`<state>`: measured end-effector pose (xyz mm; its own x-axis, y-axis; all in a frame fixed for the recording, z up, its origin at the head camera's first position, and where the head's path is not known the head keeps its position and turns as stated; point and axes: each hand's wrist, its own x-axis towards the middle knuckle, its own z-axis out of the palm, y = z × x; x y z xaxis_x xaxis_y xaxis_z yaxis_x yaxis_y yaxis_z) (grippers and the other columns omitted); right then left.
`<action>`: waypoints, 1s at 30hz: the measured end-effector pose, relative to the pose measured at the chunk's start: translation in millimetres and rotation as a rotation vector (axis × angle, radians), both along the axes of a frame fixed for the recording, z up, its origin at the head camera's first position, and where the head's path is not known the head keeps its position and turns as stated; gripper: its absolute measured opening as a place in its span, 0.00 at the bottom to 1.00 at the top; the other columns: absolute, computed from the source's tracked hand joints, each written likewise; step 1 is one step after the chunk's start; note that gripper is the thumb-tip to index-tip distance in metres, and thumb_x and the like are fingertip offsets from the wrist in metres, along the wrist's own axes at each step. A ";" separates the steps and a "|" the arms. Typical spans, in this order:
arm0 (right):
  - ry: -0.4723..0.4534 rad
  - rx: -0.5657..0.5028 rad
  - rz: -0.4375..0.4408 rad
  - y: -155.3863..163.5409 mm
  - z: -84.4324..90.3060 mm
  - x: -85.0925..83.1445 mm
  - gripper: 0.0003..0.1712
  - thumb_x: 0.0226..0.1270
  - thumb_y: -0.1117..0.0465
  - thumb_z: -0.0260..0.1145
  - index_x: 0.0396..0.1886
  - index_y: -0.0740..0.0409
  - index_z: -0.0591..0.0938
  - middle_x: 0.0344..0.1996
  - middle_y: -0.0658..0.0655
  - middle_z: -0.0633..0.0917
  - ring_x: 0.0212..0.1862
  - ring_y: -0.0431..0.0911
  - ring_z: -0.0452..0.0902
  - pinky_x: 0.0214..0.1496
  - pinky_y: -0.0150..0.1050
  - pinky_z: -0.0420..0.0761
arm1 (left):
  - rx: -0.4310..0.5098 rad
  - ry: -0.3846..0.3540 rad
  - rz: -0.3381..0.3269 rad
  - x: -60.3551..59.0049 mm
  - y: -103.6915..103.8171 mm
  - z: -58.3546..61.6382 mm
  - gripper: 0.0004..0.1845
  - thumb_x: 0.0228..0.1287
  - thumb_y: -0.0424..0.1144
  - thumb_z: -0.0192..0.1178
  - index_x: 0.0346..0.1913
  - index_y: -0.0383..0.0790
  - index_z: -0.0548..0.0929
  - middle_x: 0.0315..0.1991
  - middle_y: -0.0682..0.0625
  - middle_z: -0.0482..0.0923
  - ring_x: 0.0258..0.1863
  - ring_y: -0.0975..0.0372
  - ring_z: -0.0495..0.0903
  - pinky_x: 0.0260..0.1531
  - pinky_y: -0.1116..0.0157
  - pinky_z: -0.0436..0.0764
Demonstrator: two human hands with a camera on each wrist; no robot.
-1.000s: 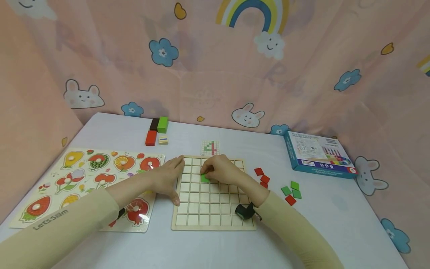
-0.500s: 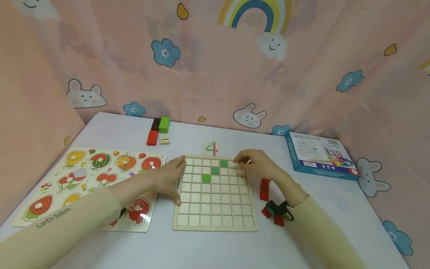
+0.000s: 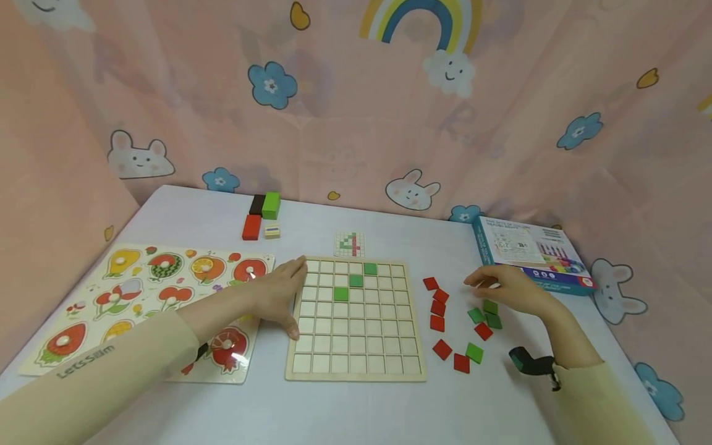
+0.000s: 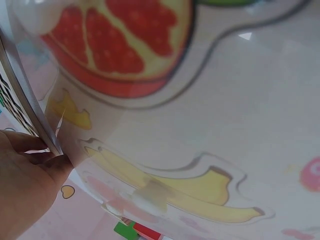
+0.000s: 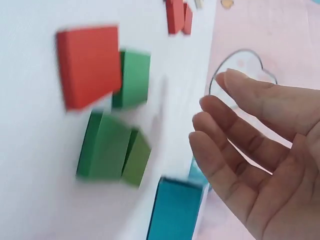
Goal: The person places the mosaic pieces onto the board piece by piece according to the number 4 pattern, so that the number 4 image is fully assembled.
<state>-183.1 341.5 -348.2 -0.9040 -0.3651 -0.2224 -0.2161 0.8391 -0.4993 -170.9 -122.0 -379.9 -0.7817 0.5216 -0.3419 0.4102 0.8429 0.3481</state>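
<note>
A wooden grid board (image 3: 356, 377) lies on the white table, with 3 green square tiles (image 3: 356, 282) set diagonally in its upper cells. My left hand (image 3: 274, 295) rests along the board's left edge, fingers spread; the left wrist view shows the fingers (image 4: 30, 142) at that edge. Off to the right, my right hand (image 3: 512, 288) hovers close over a cluster of green tiles (image 3: 492, 321) and holds nothing. Its fingers (image 5: 210, 155) are loosely bent in the right wrist view, beside a red tile (image 5: 92, 65). Several red tiles (image 3: 437, 323) lie right of the board.
A small pattern card (image 3: 349, 245) lies behind the board. To the left is a fruit puzzle board (image 3: 139, 334). Coloured blocks (image 3: 251, 227) stand at the back left, and a blue box (image 3: 534, 253) at the back right. A patterned pink curtain (image 3: 334, 123) surrounds the table.
My right hand has left the board and moved right to the loose tiles, uncovering 3 green tiles in the grid. The left hand has stayed at the board's edge.
</note>
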 end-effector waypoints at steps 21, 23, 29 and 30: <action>-0.019 0.016 0.025 40.6 -17.8 6.9 0.14 0.61 0.70 0.66 0.43 0.50 0.87 0.42 0.54 0.87 0.43 0.45 0.76 0.41 0.27 0.79 | 0.007 -0.005 0.004 0.3 0.2 0.5 0.73 0.36 0.61 0.79 0.78 0.29 0.45 0.81 0.35 0.36 0.80 0.41 0.41 0.78 0.45 0.55; -0.014 0.037 0.022 39.8 -19.7 5.7 0.13 0.61 0.69 0.67 0.42 0.49 0.87 0.41 0.53 0.87 0.42 0.45 0.76 0.41 0.26 0.79 | 0.009 -0.004 0.002 0.2 0.3 0.2 0.73 0.36 0.61 0.79 0.78 0.29 0.45 0.81 0.35 0.36 0.80 0.41 0.41 0.78 0.44 0.55; -0.018 0.074 -0.009 36.7 -21.4 3.8 0.12 0.58 0.68 0.71 0.42 0.51 0.86 0.40 0.53 0.85 0.42 0.46 0.76 0.39 0.27 0.79 | 0.011 -0.003 0.003 0.2 0.0 -0.6 0.74 0.36 0.61 0.79 0.78 0.29 0.45 0.81 0.35 0.35 0.80 0.41 0.41 0.78 0.44 0.55; -0.018 0.078 -0.017 36.3 -21.6 3.8 0.12 0.58 0.67 0.72 0.42 0.51 0.86 0.40 0.53 0.84 0.42 0.46 0.76 0.39 0.27 0.79 | 0.012 -0.003 0.003 0.2 0.0 -0.6 0.74 0.36 0.61 0.79 0.78 0.29 0.45 0.81 0.35 0.35 0.80 0.41 0.40 0.78 0.44 0.55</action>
<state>-179.2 377.8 -369.7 -0.9054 -0.3309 -0.2661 -0.1933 0.8791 -0.4358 -170.6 -122.1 -380.5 -0.7821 0.5232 -0.3385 0.4064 0.8400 0.3594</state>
